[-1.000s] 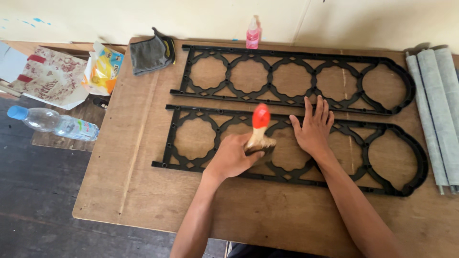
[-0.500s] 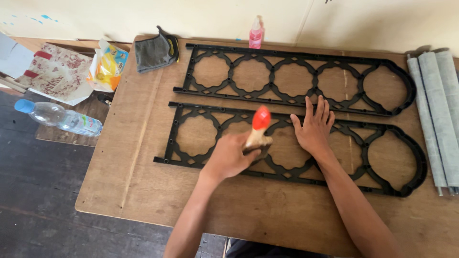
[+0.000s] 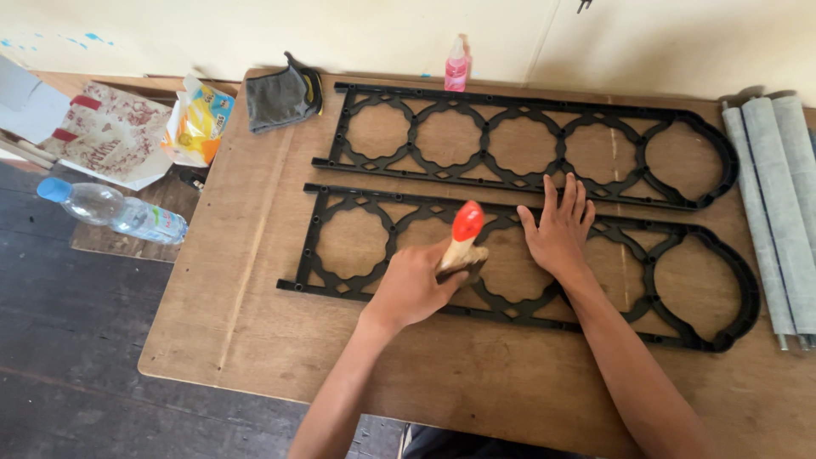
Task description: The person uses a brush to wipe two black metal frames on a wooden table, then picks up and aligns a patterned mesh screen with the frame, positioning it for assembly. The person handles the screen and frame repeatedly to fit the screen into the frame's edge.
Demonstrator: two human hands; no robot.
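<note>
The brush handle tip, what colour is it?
Red, on a pale wooden brush held in the left hand; the head view shows it.

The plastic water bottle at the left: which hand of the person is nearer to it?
The left hand. It grips a red-tipped brush over the near black frame, to the right of the water bottle. The right hand lies flat on the same frame, farther right.

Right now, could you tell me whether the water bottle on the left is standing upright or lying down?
Lying down: the water bottle rests on its side.
</note>
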